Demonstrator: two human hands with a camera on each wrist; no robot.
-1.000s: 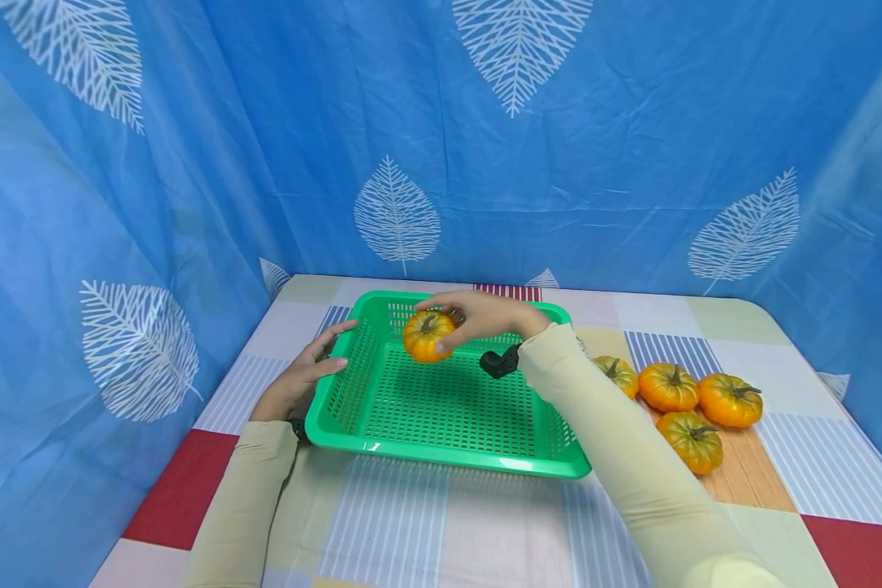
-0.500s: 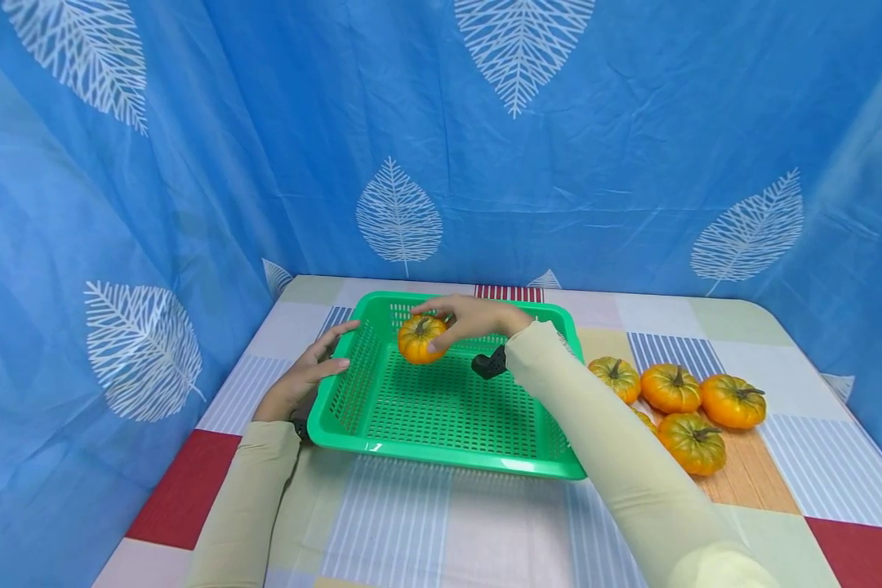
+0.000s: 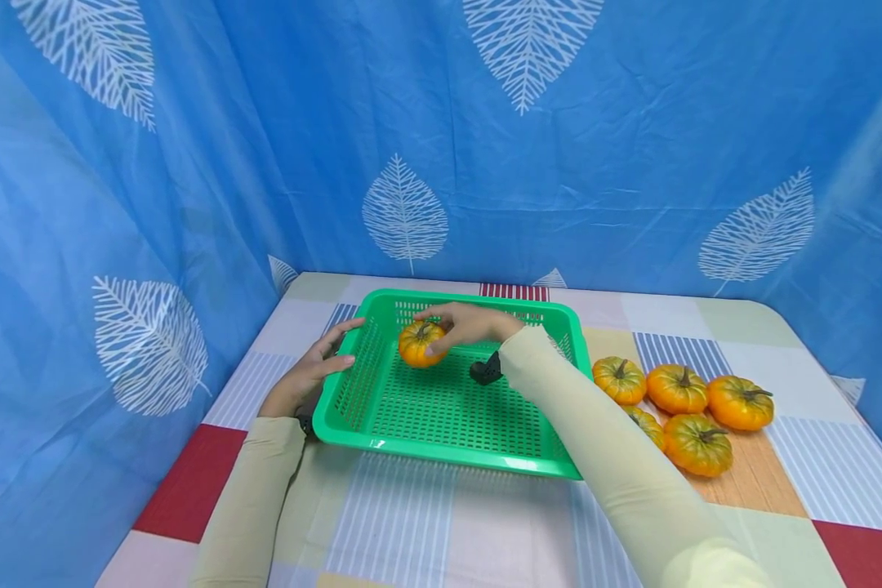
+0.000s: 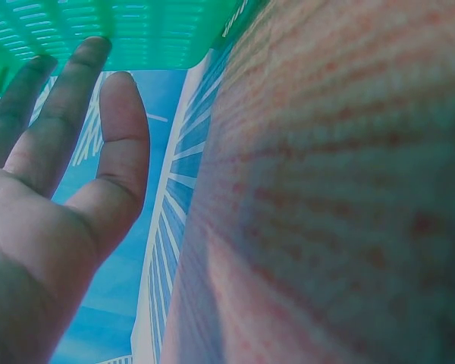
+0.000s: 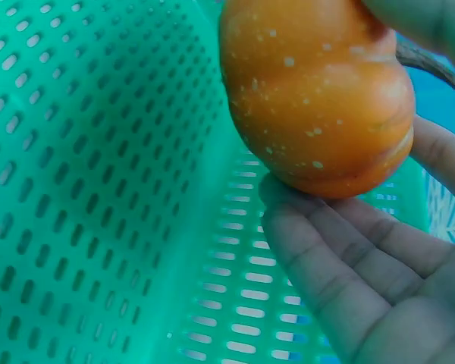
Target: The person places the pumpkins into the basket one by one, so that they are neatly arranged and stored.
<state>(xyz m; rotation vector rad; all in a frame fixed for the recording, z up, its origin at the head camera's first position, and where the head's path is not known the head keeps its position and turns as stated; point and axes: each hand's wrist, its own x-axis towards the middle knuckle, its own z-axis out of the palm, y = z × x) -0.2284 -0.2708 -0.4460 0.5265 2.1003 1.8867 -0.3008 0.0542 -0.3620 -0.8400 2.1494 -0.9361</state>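
Note:
A small orange pumpkin (image 3: 420,344) with a short stem is in my right hand (image 3: 468,323), low inside a green plastic basket (image 3: 448,461). Thumb and fingers grip it from both sides, as the right wrist view shows the pumpkin (image 5: 318,98) against the slotted basket wall (image 5: 83,174). I cannot tell whether it touches the basket floor. At the basket's left side my left hand (image 3: 310,371) lies along the rim with fingers extended. In the left wrist view the fingers (image 4: 68,114) reach up to the basket's side.
Several more small pumpkins (image 3: 698,445) sit close together on the table right of the basket, partly behind my right sleeve (image 3: 617,457). A checked cloth (image 3: 382,531) covers the table. Blue curtains (image 3: 485,204) with white leaf prints stand behind and at both sides.
My right hand has lowered slightly with the pumpkin and shifted a little left within the basket. The left hand keeps its place at the rim.

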